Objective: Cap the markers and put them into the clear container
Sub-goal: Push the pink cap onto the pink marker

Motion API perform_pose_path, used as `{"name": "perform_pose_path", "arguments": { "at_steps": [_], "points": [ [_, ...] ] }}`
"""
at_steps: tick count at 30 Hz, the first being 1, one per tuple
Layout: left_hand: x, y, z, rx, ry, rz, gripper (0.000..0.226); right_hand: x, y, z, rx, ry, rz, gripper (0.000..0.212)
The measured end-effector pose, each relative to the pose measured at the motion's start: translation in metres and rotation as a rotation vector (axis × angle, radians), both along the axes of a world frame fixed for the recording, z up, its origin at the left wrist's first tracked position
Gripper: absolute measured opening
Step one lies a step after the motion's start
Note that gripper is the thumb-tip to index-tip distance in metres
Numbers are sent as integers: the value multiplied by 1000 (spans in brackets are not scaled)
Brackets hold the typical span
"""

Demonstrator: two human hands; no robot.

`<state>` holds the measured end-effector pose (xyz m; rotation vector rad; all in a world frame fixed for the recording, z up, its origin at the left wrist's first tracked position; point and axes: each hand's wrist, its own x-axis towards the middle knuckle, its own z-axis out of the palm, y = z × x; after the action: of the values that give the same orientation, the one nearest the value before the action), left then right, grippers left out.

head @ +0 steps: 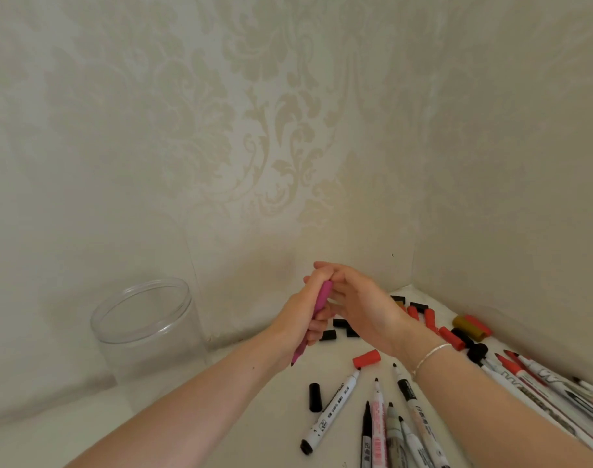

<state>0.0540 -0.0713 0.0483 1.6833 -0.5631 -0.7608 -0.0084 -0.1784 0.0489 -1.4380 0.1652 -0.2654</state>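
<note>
head view: left hand (pixel 300 319) grips a pink marker (pixel 317 312) upright, fingers curled round its barrel, tip pointing down. right hand (pixel 359 307) meets its upper end, fingers bent over the top; whether they hold a cap cannot be told. clear container (pixel 146 332) stands upright to the left on the white counter (pixel 261 417), apart from both hands. uncapped markers (pixel 383 430) and loose caps (pixel 366 359) lie to the right.
</note>
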Motion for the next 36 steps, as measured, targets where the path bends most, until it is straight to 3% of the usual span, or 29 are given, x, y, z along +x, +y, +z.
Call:
{"name": "perform_pose_path", "arguments": {
  "at_steps": [3,6,7,8,11,14,16,24,28,31,33,36],
  "points": [
    [3,-2,-4,-12,45,66,63,16,-1,-8,-60,5,-2,38],
    [7,-2,-3,-44,50,122,59,35,-9,-20,-71,44,-165,37],
    [8,-1,-2,-58,41,129,57,41,-15,-27,-212,102,-233,30],
    [9,1,0,-68,24,133,55,45,-23,-37,-491,167,-246,25],
    [9,5,9,-58,-84,153,51,54,-36,-61,-1174,305,-116,30],
    [8,7,14,-47,-255,168,53,59,-37,-68,-1441,322,-117,27],
    [6,8,15,-27,-390,169,54,65,-39,-72,-1499,343,-122,27],
    [-7,8,18,37,-681,165,44,55,-40,-69,-1237,245,-271,15],
    [-4,2,14,44,-744,161,43,41,-35,-48,-951,111,-343,33],
    [-3,-4,13,29,-718,188,40,32,-31,-36,-620,0,-360,20],
    [-3,-7,15,38,-699,190,40,25,-31,-30,-465,-42,-367,23],
    [-1,-11,18,-14,-508,167,43,15,-29,-18,-255,-46,-387,20]
  ]
}}
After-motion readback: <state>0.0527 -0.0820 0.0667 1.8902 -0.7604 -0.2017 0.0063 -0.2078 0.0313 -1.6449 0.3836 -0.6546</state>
